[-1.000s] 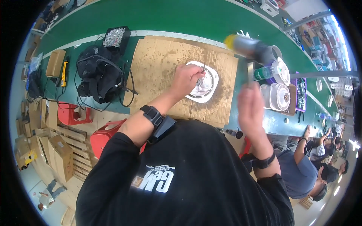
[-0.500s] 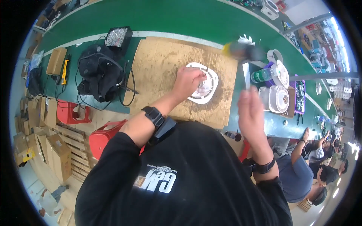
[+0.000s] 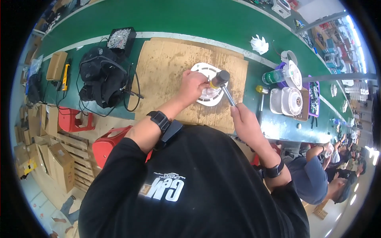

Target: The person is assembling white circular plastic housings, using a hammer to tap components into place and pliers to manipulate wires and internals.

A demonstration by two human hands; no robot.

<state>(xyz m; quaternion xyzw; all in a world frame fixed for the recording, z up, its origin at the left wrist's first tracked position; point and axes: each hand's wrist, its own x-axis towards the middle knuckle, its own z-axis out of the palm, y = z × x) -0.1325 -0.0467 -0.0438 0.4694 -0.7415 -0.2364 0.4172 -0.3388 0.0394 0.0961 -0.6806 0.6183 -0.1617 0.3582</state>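
My right hand (image 3: 247, 123) grips the metal handle of a mallet (image 3: 220, 78) with a dark and yellow head. That head is down at the fingertips of my left hand (image 3: 193, 86), over a white round-cornered plastic housing (image 3: 210, 100) with slots around its ring. My left fingers are pinched together above the middle of the housing. A thin dark rod stood at these fingertips a moment earlier; the mallet head now mostly hides it. Under the housing lies a stained cardboard sheet (image 3: 162, 75) on the green workbench (image 3: 166, 20).
Right of the cardboard are a yellow-headed tool (image 3: 261, 90), stacked white housings (image 3: 286, 102), a clear bottle (image 3: 274, 76) and a purple bin (image 3: 314, 99). A white fan wheel (image 3: 259, 44) sits behind. Leftward are a black bag (image 3: 104, 75) and a parts box (image 3: 121, 39). Co-workers sit at right.
My right hand has swung the mallet down and to the left, from raised beside the cardboard to the middle of the housing. My left hand has stayed nearly in place.
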